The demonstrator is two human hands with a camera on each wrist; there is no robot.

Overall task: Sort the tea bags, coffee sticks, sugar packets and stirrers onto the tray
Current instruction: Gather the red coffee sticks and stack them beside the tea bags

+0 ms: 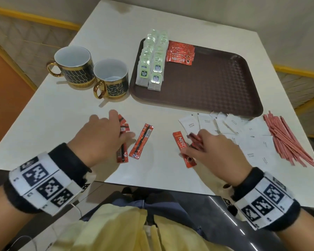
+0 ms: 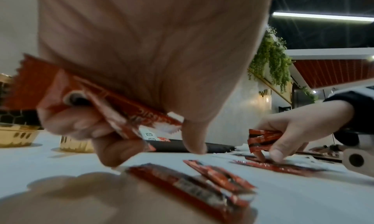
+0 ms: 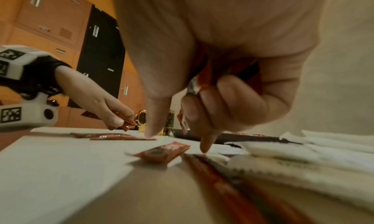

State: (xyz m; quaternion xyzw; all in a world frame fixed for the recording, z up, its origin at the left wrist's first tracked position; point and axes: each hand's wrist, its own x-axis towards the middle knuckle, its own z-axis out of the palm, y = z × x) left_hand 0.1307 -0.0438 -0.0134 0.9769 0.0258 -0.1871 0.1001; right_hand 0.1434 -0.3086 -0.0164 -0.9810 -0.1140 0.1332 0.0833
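The brown tray (image 1: 207,84) carries rows of tea bags (image 1: 152,60) and a stack of red coffee sticks (image 1: 180,53) at its far left. My left hand (image 1: 116,131) grips a few coffee sticks (image 2: 113,96) just above the table. Two more sticks lie by it, one (image 1: 141,142) to its right and one (image 1: 121,154) partly under the wrist. My right hand (image 1: 198,145) holds a bunch of coffee sticks (image 3: 204,77) in curled fingers while its thumb and forefinger reach down to a stick (image 1: 181,147) lying flat.
White sugar packets (image 1: 243,134) are spread on the table to the right of my right hand, with a pile of pink stirrers (image 1: 286,140) beyond them. Two black-and-gold mugs (image 1: 74,66) (image 1: 112,78) stand left of the tray. The table's front edge is close under both wrists.
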